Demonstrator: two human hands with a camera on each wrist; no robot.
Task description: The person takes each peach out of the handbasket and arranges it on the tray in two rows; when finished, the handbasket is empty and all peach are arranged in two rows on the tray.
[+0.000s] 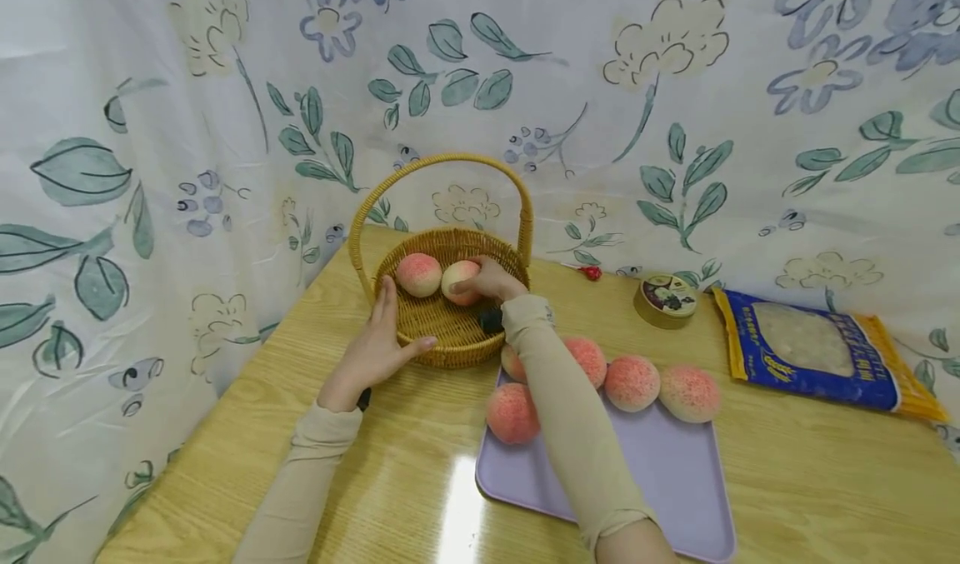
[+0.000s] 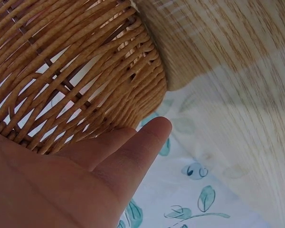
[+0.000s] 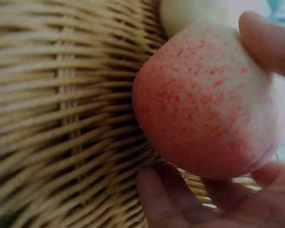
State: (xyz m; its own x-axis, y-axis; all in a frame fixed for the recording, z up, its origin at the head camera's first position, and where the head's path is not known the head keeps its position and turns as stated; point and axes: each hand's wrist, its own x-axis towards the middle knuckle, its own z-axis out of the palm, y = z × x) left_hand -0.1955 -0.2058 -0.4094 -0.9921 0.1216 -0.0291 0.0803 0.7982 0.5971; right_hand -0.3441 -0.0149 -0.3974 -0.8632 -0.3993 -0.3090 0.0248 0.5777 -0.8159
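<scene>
A woven wicker basket (image 1: pixel 450 354) with a tall arched handle stands on the wooden table. Inside it, towards the back, a pink and cream peach (image 1: pixel 419 275) lies on the left. Beside that one is a second peach (image 3: pixel 204 104), which my right hand (image 1: pixel 498 282) grips between thumb and fingers, against the wicker. My left hand (image 1: pixel 375 349) rests along the basket's left side with its fingers extended and thumb spread towards the front rim. From the left wrist view, some of its fingers (image 2: pixel 137 156) lie against the outer weave.
Right of the basket, several more peaches (image 1: pixel 632 383) sit on a lilac tray (image 1: pixel 667 481), partly covered by my right forearm. Farther back are a small red item (image 1: pixel 592 272), a round tin (image 1: pixel 665 301) and a blue and yellow packet (image 1: pixel 817 351). A floral curtain (image 1: pixel 562 89) hangs behind.
</scene>
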